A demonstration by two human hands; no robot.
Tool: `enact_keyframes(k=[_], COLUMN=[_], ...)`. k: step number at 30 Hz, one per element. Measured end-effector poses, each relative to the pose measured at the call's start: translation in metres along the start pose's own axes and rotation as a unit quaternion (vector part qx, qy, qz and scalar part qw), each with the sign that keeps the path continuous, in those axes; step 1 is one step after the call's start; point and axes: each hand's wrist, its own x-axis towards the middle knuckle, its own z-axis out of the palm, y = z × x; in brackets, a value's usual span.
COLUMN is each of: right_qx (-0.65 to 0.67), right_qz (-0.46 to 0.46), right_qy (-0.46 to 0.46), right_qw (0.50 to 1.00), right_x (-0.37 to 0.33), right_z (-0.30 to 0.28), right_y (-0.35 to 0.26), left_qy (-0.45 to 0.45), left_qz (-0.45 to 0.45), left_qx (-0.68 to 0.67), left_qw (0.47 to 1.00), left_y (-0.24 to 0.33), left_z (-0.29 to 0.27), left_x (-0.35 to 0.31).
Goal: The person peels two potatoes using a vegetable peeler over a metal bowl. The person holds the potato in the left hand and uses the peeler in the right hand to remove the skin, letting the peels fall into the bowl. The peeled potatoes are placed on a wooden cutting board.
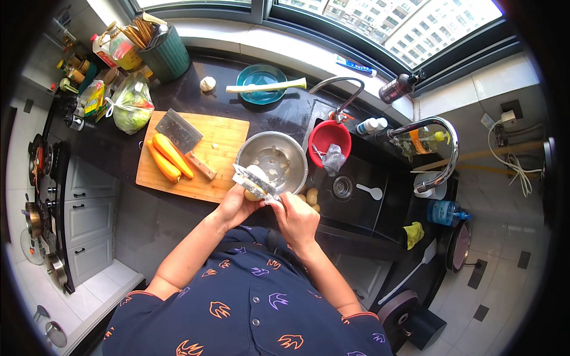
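My left hand [235,206] is wrapped round a pale yellow potato [252,196] at the near left rim of a steel bowl [301,172]. My right hand [296,219] is closed on a silvery, partly clear peeler [254,180], which lies across the potato. The fingers partly hide both things. Pale scraps [274,165] lie inside the bowl. More potatoes [312,197] sit just right of the bowl, beyond my right hand.
Left of the bowl, a wooden cutting board [228,130] bears a cleaver [179,132] and carrots [161,159]. Behind are a teal plate [261,71], a leek stalk [267,87] and garlic [208,83]. Right, the sink [362,207] has a red basin [317,133] and a tall faucet [448,133].
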Motion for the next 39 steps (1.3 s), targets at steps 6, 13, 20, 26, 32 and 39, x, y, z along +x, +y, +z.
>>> enact_keyframes(k=[6, 13, 20, 26, 32, 39], right_qx=[0.005, 0.072, 0.044, 0.076, 0.013, -0.085], right_qz=[0.009, 0.071, 0.295, 0.088, 0.023, 0.201], right_qy=[-0.012, -0.007, -0.149, -0.025, -0.004, -0.097], right_qw=[1.0, 0.995, 0.943, 0.993, 1.0, 0.971], right_x=[0.001, -0.005, -0.012, 0.004, 0.006, -0.005], right_z=[-0.001, 0.027, 0.021, -0.001, 0.011, 0.023], right_y=[0.001, 0.022, 0.047, 0.01, 0.022, 0.068], left_qy=[-0.017, 0.003, -0.006, 0.039, -0.006, -0.014], left_qz=[0.011, 0.014, -0.002, -0.022, -0.038, 0.001], left_qx=[0.001, 0.037, 0.06, 0.06, 0.12, 0.218], left_qw=[1.0, 0.999, 0.998, 0.997, 0.992, 0.976], left_y=[-0.002, 0.004, 0.01, 0.006, 0.009, 0.018], left_z=[0.001, -0.007, -0.008, 0.001, -0.001, 0.003], left_x=[0.001, -0.003, -0.003, 0.0, -0.002, -0.009])
